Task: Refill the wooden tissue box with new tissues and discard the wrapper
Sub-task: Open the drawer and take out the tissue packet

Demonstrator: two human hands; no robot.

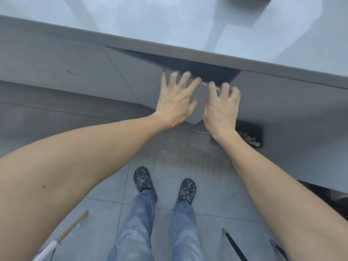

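Grey tiles cover the floor (211,187), where a wooden-handled stick (72,226) lies at the lower left. Above it, the left hand (176,99) presses flat, fingers spread, on a pale cabinet door (200,97) swung ajar under the front edge of the glossy worktop (169,23). Just beside it, the right hand (221,107) curls its fingers over the door's top edge, clamped on it; the two hands are close but not touching. Dark cabinet space shows behind the door. Two patterned clogs (143,178) stand below. A dark bin (249,133) sits right of the right wrist. Neither tissue box nor wrapper is visible, though a brown corner at the worktop's far edge is too cropped to identify.
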